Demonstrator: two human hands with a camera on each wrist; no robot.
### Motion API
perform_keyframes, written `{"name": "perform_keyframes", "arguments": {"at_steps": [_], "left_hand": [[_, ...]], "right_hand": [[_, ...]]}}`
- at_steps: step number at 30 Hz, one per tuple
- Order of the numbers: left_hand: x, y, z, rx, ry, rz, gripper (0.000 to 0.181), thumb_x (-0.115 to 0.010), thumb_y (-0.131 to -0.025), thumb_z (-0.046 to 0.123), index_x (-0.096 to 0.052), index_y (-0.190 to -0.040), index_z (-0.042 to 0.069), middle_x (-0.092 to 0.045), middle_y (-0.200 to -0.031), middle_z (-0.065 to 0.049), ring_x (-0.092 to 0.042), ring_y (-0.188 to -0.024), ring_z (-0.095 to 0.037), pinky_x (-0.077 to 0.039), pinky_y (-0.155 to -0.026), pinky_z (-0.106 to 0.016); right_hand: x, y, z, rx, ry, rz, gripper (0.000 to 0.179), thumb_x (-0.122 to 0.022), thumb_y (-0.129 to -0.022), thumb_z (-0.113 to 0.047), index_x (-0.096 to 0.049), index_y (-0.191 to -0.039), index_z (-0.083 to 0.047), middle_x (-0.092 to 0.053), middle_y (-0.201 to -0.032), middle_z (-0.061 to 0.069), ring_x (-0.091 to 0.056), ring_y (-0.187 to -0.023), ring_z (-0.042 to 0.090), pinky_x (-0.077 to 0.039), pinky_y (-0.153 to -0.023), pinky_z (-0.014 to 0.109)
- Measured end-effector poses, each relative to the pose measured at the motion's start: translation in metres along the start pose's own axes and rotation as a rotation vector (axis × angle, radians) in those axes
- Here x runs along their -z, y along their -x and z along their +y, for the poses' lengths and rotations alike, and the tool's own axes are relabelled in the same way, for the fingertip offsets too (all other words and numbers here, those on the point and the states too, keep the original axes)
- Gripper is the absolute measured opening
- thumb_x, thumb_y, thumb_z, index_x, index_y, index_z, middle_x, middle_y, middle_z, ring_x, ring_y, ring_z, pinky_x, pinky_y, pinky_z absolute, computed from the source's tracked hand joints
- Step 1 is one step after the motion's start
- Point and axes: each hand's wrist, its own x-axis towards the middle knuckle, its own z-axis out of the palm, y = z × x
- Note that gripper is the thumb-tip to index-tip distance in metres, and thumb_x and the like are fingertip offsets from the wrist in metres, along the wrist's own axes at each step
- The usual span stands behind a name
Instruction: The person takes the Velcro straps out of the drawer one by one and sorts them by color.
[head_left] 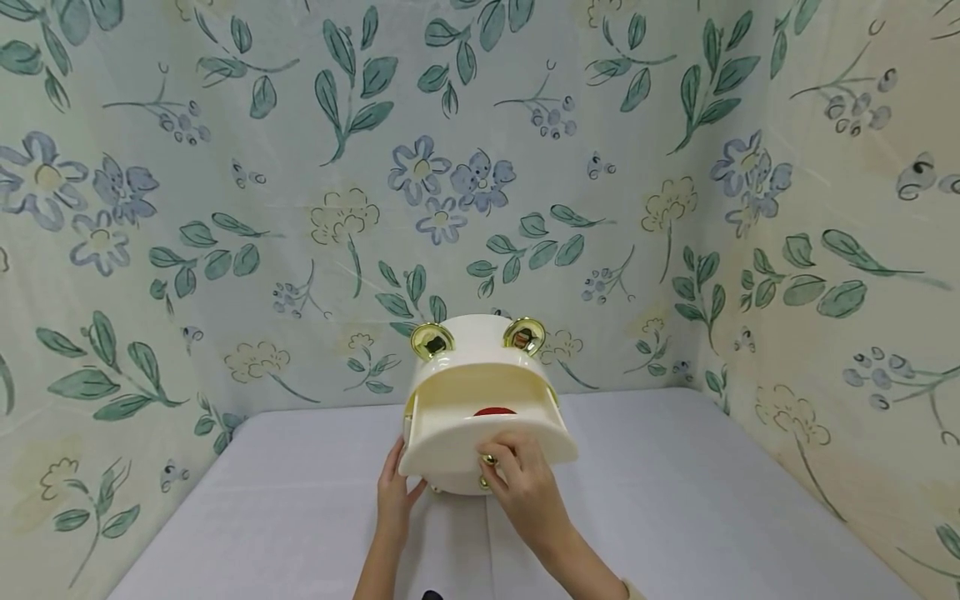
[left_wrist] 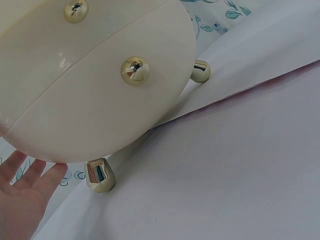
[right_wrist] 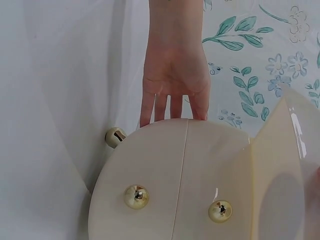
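A cream frog-shaped box (head_left: 471, 342) with round gold eyes stands on the table. Its wide front flap (head_left: 450, 446) is tilted outward, and a red patch (head_left: 495, 411) shows inside the mouth. My right hand (head_left: 525, 492) pinches a small gold knob (head_left: 488, 459) at the front of the flap. Against the box's left side, my left hand (head_left: 395, 500) rests with fairly straight fingers, which also show in the left wrist view (left_wrist: 22, 192) near a gold foot (left_wrist: 100, 175). Lower gold knobs (right_wrist: 136, 196) dot the front. In the right wrist view the pinching fingers are out of sight.
A white cloth (head_left: 300, 500) covers the table, with a seam running toward the front. Behind and at the right stand floral fabric walls (head_left: 525, 183). A small dark object (head_left: 432, 595) shows at the bottom edge of the head view.
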Motion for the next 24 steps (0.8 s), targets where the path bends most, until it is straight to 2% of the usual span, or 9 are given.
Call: {"name": "perform_keyframes", "arguments": {"at_steps": [8, 17, 24], "left_hand": [[0.0005, -0.0004, 0.0000, 0.007, -0.025, -0.005, 0.061, -0.039, -0.094, 0.047, -0.026, -0.143, 0.013, -0.026, -0.148, -0.012, -0.041, -0.122, -0.018, -0.042, -0.097, -0.046], [0.0005, 0.0008, 0.0021, 0.007, -0.029, -0.005, 0.062, -0.038, -0.093, 0.050, -0.026, -0.143, 0.014, -0.028, -0.147, -0.012, -0.046, -0.113, -0.011, -0.043, -0.097, -0.044], [0.0008, 0.0023, 0.0020, 0.007, -0.037, -0.012, 0.065, -0.038, -0.093, 0.052, -0.026, -0.143, 0.013, -0.028, -0.147, -0.013, -0.043, -0.121, -0.020, -0.042, -0.098, -0.046]], "right_hand": [[0.0024, 0.0011, -0.0016, 0.023, -0.010, 0.032, 0.020, -0.049, -0.093, -0.016, -0.063, -0.085, -0.005, -0.054, -0.084, 0.007, -0.052, -0.078, 0.019, -0.045, -0.068, 0.023], [0.0056, 0.0005, -0.0031, 0.023, 0.000, 0.026, 0.020, -0.050, -0.093, -0.018, -0.064, -0.085, -0.006, -0.056, -0.085, 0.006, -0.053, -0.078, 0.018, -0.044, -0.069, 0.025], [0.0098, 0.0040, -0.0015, 0.040, 0.022, 0.019, 0.022, -0.050, -0.093, -0.022, -0.066, -0.089, -0.007, -0.059, -0.088, 0.005, -0.054, -0.082, 0.020, -0.041, -0.072, 0.029]]}}
